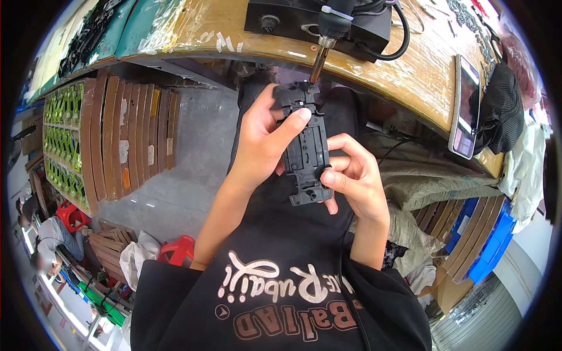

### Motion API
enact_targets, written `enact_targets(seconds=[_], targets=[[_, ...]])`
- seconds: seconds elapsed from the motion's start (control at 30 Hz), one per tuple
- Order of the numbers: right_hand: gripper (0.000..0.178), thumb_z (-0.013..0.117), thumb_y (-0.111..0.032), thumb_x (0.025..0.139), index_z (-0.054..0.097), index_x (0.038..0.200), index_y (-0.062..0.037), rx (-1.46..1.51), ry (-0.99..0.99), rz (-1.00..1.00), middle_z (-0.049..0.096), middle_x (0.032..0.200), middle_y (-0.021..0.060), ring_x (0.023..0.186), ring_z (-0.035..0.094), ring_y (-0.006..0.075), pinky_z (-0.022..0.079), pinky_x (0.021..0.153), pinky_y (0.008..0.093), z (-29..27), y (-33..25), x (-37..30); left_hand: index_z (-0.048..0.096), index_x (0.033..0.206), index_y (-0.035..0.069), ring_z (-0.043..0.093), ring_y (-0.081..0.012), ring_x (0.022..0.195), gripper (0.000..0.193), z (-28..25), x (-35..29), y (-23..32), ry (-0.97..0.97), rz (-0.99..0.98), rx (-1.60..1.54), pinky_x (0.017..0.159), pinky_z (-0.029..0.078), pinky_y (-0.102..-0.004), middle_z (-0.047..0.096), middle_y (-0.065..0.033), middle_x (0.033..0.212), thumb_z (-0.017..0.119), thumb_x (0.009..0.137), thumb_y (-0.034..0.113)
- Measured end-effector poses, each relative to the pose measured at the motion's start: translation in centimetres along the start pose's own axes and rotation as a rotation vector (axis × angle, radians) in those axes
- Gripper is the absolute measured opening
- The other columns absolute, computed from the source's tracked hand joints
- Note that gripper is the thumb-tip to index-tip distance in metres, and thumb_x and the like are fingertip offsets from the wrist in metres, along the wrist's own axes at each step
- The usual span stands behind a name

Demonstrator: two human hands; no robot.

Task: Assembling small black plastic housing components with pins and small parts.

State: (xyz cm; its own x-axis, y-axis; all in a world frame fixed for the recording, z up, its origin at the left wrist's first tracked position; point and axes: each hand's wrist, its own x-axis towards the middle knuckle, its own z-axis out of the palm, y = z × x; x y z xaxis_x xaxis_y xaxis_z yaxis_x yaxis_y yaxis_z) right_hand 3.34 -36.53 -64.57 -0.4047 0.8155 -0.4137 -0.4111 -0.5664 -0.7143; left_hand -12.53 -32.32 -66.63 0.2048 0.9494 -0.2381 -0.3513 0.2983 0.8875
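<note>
A long black plastic housing [307, 149] with slots and ribs is held over my lap, tilted slightly. My left hand [266, 137] is closed round its upper left side, thumb pressed on its top face. With bent fingers, my right hand [357, 178] grips its lower right edge, the thumb near the bottom corner. Some of the fingertips of both hands are hidden beneath the housing. A copper-coloured tool tip [319, 63] points down at the housing's top end from a black holder [336, 23]. Whether tip and housing touch, I cannot tell.
Along the far side runs a wooden workbench [205, 38] carrying a black box [281, 17] with cables. A phone [466, 108] and a black mesh bag [503, 108] lie on its right. Stacked brown trays [132, 134] stand at left, blue bins [494, 240] at right. A person [52, 243] sits farther off.
</note>
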Motion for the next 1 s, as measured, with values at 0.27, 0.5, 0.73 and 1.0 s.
enact_targets(seconds=[0.27, 0.5, 0.73, 1.0], targets=[[0.026, 0.059, -0.001, 0.077, 0.045, 0.099, 0.0014, -0.004, -0.001, -0.009, 0.057, 0.064, 0.0078, 0.041, 0.051, 0.0120, 0.039, 0.035, 0.0210, 0.0, 0.0, 0.0, 0.044, 0.099, 0.006, 0.048, -0.0030, 0.042, 0.023, 0.3, -0.1, 0.4, 0.004, -0.004, 0.000, 0.029, 0.029, -0.0162, 0.058, -0.0032, 0.069, 0.055, 0.082, 0.016], [0.025, 0.059, -0.001, 0.078, 0.046, 0.098, 0.0016, -0.007, -0.003, -0.027, 0.055, 0.060, 0.0051, 0.040, 0.051, 0.0114, 0.039, 0.035, 0.0210, 0.1, 0.2, 0.0, 0.044, 0.098, 0.005, 0.048, -0.0031, 0.044, 0.022, 0.0, -0.1, -0.2, -0.004, 0.018, 0.003, 0.030, 0.030, -0.0161, 0.057, -0.0035, 0.070, 0.055, 0.082, 0.015], [0.023, 0.059, -0.001, 0.078, 0.046, 0.097, 0.0008, -0.008, -0.014, -0.013, 0.053, 0.058, 0.0039, 0.041, 0.051, 0.0112, 0.039, 0.035, 0.0209, -0.2, 0.8, 0.0, 0.044, 0.098, 0.004, 0.050, -0.0032, 0.048, 0.022, -0.3, -0.3, -0.4, -0.014, 0.006, 0.026, 0.033, 0.033, -0.0162, 0.056, -0.0037, 0.072, 0.055, 0.082, 0.014], [0.025, 0.059, -0.002, 0.077, 0.046, 0.098, 0.0008, -0.007, -0.018, -0.004, 0.052, 0.058, 0.0035, 0.041, 0.051, 0.0112, 0.039, 0.036, 0.0209, 0.0, 0.6, -0.6, 0.044, 0.098, 0.004, 0.050, -0.0032, 0.050, 0.021, 0.1, -0.7, -0.2, 0.006, 0.055, 0.025, 0.034, 0.033, -0.0161, 0.056, -0.0035, 0.073, 0.055, 0.082, 0.013]])
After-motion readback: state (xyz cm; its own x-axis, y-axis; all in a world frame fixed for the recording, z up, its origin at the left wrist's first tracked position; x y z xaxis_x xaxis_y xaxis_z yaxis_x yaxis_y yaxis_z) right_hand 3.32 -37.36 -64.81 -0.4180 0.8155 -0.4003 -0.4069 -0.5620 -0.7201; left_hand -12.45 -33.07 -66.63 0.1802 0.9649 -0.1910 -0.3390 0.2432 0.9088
